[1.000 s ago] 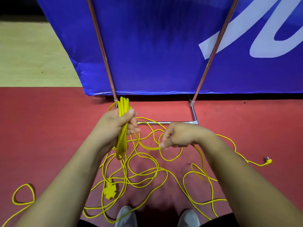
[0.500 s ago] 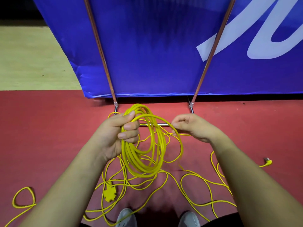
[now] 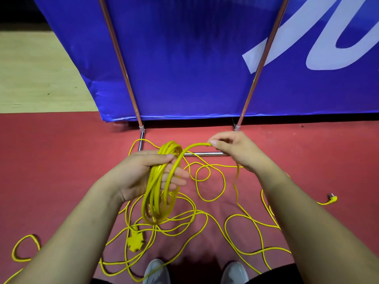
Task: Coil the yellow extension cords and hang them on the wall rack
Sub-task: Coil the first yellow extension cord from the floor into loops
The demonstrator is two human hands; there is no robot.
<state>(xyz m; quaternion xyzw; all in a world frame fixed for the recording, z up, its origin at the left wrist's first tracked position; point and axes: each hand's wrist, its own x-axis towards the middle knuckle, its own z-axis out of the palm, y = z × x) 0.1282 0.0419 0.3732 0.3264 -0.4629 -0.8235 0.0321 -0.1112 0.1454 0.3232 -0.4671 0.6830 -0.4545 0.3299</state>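
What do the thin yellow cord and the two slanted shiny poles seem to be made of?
The thin yellow cord: probably a smooth plastic or rubber jacket, since it bends into loops. The two slanted shiny poles: probably polished metal tube, coppery, since bright highlights run along them.

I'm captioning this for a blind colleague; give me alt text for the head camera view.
A person's left hand grips a partly wound coil of yellow extension cord while the right hand pinches the next length. Loose loops of cord lie on the red floor before a blue banner on a metal stand.
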